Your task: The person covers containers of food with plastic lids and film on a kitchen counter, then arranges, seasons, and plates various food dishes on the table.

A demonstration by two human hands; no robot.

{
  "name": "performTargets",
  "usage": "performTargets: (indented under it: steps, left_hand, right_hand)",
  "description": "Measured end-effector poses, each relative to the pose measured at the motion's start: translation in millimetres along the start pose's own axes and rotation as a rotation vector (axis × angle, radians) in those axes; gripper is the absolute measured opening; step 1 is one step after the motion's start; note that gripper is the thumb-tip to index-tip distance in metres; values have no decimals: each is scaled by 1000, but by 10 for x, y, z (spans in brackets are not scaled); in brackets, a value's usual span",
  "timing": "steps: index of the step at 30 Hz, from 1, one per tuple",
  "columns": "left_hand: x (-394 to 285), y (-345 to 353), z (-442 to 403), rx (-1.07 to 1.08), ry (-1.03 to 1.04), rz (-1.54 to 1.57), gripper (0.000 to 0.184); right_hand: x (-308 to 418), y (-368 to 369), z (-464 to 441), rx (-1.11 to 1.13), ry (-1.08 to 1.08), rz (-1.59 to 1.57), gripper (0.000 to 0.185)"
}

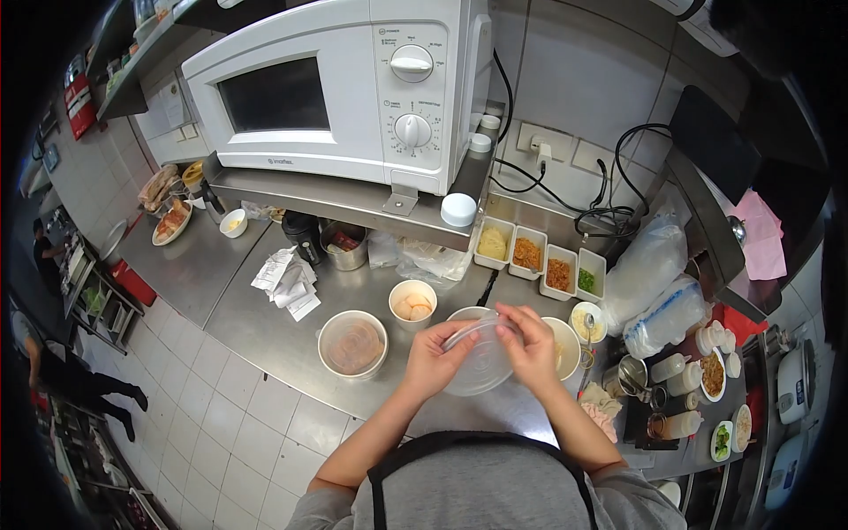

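Both hands grip a clear round plastic lid (480, 364) in front of my body. My left hand (433, 364) pinches its left edge, and my right hand (531, 347) has fingers closed on the upper right edge. Whether it is one lid or more stacked together, I cannot tell. Behind the lid a pale bowl (462, 314) is partly hidden. To the left stands a tub with a translucent lid (352, 345) and brownish contents. A white cup (413, 306) with pale round pieces is just beyond my left hand. Beside my right hand is another pale bowl (568, 345).
A white microwave (353, 97) sits on a raised steel shelf. Below it, several trays (528, 253) hold chopped ingredients. Crumpled receipts (287, 283) and a metal pot (344, 246) lie left. Sauce bottles (682, 380) and plastic bags (652, 265) crowd the right. A person (66, 367) stands far left.
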State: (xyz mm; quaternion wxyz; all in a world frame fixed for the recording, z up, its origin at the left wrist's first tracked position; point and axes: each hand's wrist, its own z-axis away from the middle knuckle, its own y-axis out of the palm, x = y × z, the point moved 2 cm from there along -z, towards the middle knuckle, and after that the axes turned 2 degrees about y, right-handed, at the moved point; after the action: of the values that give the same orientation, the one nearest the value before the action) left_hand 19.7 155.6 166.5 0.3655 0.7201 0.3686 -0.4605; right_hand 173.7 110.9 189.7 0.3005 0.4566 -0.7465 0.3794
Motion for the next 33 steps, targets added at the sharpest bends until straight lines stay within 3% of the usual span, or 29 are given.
performTargets:
  steps: [3,6,10,19,33]
  left_hand:
    - [-57,-153,-3,226,-331,211,25]
    - [-150,-188,-11,364,-579,339,28]
    - [-189,-207,0,478,-722,307,21]
    - [-391,-178,-18,561,-832,213,17]
    - [-375,-226,46,624,-805,251,24]
  right_hand:
    - [-84,-146,-34,230,114,-300,20]
    - [153,-224,-52,425,3,-170,16]
    - [293,-232,25,493,-25,-136,14]
    - [415,-232,80,531,-93,-104,16]
    - [457,-215,92,495,-112,-146,19]
